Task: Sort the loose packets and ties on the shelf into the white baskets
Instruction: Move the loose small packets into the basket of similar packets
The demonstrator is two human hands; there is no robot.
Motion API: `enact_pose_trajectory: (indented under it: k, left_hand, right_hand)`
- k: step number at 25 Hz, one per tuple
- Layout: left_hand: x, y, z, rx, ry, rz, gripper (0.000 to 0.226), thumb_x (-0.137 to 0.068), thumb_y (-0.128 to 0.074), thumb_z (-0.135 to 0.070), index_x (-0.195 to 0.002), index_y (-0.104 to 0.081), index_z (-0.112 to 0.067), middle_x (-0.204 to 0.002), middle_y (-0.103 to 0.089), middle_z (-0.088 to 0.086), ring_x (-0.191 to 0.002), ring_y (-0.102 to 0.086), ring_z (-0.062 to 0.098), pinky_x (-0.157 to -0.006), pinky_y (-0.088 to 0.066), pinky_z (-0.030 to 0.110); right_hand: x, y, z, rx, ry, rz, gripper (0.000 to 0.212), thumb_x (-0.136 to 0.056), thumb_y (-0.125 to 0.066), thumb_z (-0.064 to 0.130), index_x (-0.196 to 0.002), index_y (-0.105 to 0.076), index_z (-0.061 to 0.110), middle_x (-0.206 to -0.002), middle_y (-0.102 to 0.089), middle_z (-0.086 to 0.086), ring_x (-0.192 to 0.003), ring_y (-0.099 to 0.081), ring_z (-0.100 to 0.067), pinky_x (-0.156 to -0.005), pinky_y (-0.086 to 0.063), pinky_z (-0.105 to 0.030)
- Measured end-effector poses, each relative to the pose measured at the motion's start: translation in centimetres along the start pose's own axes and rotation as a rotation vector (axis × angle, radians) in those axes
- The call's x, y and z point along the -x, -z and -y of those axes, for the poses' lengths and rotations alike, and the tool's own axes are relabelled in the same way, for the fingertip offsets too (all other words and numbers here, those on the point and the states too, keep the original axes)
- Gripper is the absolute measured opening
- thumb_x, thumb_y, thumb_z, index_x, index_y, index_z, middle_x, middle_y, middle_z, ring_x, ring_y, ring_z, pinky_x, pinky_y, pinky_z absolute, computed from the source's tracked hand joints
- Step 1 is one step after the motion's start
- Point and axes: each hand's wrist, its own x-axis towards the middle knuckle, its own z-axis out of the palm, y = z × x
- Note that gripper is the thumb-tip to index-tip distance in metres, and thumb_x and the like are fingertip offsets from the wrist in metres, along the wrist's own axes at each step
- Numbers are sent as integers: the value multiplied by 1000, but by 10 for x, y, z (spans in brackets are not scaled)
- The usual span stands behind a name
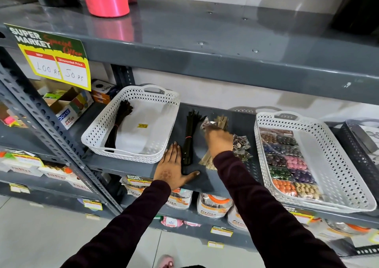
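1. Standing on the shelf (205, 181): left basket (131, 124) holding one tie bundle, right basket (313, 161) holding packets.
2. Lying between the baskets: black ties (189, 138), tan ties (207, 159), loose packets (241, 146).
3. Resting flat, left hand (174, 167), fingers spread, beside the black ties.
4. Closing on a packet (207, 124): right hand (219, 142); grip partly hidden, so lifting clear of the tan ties before carrying right.
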Motion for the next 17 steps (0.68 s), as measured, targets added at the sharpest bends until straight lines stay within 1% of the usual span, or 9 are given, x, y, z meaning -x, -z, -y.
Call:
enact_pose_trajectory:
  k: [3,4,5,7,9,11,13,15,17]
  left_hand:
    - [0,0,-1,13,0,2,117,-72,-6,-87,-140,-23,7,-149,-24,24,-138,-22,32,-111,-16,40]
    - [1,0,-1,12,-2,5,116,-73,-7,-86,-140,-24,7,-149,-25,24,-138,-23,32,-111,-17,41]
    - [1,0,-1,10,-5,10,116,-73,-9,-86,-140,-24,7,-149,-25,24,-138,-22,32,-111,-16,41]
    - [2,1,-2,3,-1,12,117,-72,-9,-87,-140,-23,7,-150,-23,24,-139,-20,32,-111,-12,40]
    - [2,1,-3,-8,7,11,119,-71,-4,-87,-141,-21,7,-150,-21,24,-140,-17,31,-111,-9,38]
    - [2,2,-4,-19,22,28,123,-66,6,-88,-143,-17,5,-152,-16,22,-141,-12,29,-112,-5,35]
    - [5,1,-4,-10,49,23,127,-61,11,-89,-143,-13,5,-153,-12,21,-141,-9,28,-112,-2,34]
    - [11,3,-5,7,50,11,127,-61,8,-89,-144,-12,5,-153,-12,22,-141,-9,28,-112,-2,34]
    - [18,8,-9,13,21,-44,118,-70,-4,-86,-142,-18,6,-152,-18,23,-140,-16,31,-111,-10,37]
  right_hand:
    - [17,-4,-40,-37,-195,-118,23,-96,-47,8,-98,-70,6,-90,-76,-17,-84,-74,-34,-75,-58,-39]
    - [25,-9,-51,-23,-229,-105,23,-94,-48,6,-94,-70,3,-87,-76,-18,-82,-74,-33,-73,-59,-38]
    - [33,-15,-60,-1,-245,-55,22,-93,-48,5,-92,-70,2,-87,-75,-17,-82,-73,-32,-73,-58,-37]
    - [44,-24,-66,20,-246,63,19,-94,-48,6,-92,-67,3,-93,-74,-15,-87,-72,-30,-76,-58,-36]
    - [43,-24,-65,-23,-245,49,18,-95,-49,11,-94,-66,4,-95,-74,-16,-88,-72,-31,-77,-58,-37]
    - [37,-21,-59,-123,-207,-29,19,-93,-51,17,-100,-65,6,-95,-74,-18,-87,-71,-34,-76,-58,-39]
    - [31,-21,-45,-263,-106,-42,25,-92,-52,17,-111,-63,6,-98,-73,-21,-88,-70,-37,-77,-57,-39]
    - [25,-31,-29,-362,-64,37,33,-92,-51,13,-123,-57,4,-108,-70,-23,-96,-68,-38,-83,-55,-39]
    - [17,-44,-19,-385,-105,141,39,-93,-49,10,-131,-47,0,-123,-61,-24,-105,-64,-39,-90,-51,-41]
